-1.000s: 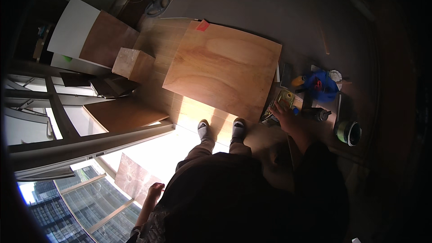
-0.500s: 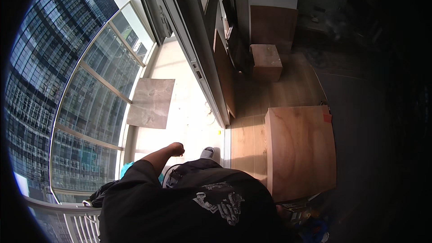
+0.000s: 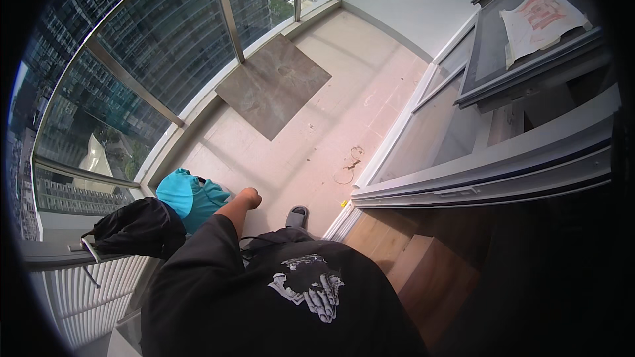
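Note:
My left hand [image 3: 250, 198] hangs in front of my body, its fingers curled into a loose fist with nothing showing in it. The closest thing beside it is a turquoise bag or cloth bundle [image 3: 187, 195] by the balcony wall. A crumpled black fabric thing [image 3: 137, 228] hangs over the ledge at the left, near my elbow. Below the hand, one foot in a grey slipper [image 3: 297, 216] stands on the pale floor. My right hand is out of view.
A grey-brown sheet or tile [image 3: 273, 86] lies by the glass railing [image 3: 142, 86]. A thin loop of cord [image 3: 348, 166] lies near the sliding door frame [image 3: 476, 158]. Paper [image 3: 542, 20] is stuck on a window panel. Through the doorway stands a wooden box [image 3: 430, 284].
My view has turned left, toward the balcony. The room has mostly left the picture; the turquoise bundle and the black fabric thing show more fully. My left hand stays closed.

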### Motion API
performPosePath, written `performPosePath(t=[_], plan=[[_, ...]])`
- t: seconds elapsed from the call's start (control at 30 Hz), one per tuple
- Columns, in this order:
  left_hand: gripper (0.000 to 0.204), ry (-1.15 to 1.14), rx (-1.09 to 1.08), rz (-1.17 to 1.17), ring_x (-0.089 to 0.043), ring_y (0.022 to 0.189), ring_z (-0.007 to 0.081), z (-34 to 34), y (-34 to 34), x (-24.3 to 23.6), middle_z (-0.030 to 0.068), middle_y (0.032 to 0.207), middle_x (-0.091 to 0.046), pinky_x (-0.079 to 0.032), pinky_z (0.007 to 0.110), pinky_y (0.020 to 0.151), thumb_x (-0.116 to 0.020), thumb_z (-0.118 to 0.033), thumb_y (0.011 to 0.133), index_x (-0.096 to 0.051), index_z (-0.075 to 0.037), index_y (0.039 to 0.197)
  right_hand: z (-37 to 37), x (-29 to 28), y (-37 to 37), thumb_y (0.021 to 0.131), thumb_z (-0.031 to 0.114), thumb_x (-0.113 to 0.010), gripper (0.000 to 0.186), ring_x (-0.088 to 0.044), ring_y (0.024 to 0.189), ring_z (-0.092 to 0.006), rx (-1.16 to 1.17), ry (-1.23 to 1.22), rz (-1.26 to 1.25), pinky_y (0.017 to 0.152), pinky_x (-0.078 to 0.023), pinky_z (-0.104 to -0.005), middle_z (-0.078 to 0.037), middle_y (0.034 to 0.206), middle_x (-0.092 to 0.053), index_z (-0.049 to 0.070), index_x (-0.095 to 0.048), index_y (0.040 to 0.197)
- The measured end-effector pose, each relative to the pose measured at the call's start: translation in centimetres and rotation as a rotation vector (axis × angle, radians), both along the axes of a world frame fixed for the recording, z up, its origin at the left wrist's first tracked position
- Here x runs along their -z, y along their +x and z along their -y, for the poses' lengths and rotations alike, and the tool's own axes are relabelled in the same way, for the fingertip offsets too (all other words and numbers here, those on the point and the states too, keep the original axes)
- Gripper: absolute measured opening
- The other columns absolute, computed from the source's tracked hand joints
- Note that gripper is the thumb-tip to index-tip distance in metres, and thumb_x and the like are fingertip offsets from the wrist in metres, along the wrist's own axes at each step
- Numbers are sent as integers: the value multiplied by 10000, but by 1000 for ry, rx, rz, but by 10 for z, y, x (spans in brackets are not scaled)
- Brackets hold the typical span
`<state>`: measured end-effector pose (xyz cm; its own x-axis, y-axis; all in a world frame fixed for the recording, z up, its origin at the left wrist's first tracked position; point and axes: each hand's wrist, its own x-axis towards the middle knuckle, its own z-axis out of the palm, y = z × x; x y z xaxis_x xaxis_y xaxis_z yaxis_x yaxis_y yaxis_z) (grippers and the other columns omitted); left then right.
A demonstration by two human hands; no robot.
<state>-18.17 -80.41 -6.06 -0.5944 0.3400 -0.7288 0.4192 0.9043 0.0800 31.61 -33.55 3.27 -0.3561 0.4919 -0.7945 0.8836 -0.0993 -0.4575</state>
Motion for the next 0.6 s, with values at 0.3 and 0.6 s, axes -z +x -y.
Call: performPosePath(t=[0.3,0.6], plan=[[341,505,-1103,117,-655,875,228,13,-79,-45,144,956,-685,-511,326,780,-607,-79,728,-639,-25,1063,10,-19,-260,882,119,-577,240,-618,845,-148,-406,-38,-109,777,-475,-260,-80,935,-673,-36,-643,1053],[279,501,-1221,171,-660,718,186,59,-205,-9,128,784,-692,-522,315,692,-631,-189,780,-655,-5,989,-22,128,-465,846,81,-549,228,-620,816,-184,-618,-42,-45,780,-478,-290,-95,913,-675,-50,-655,1000]])
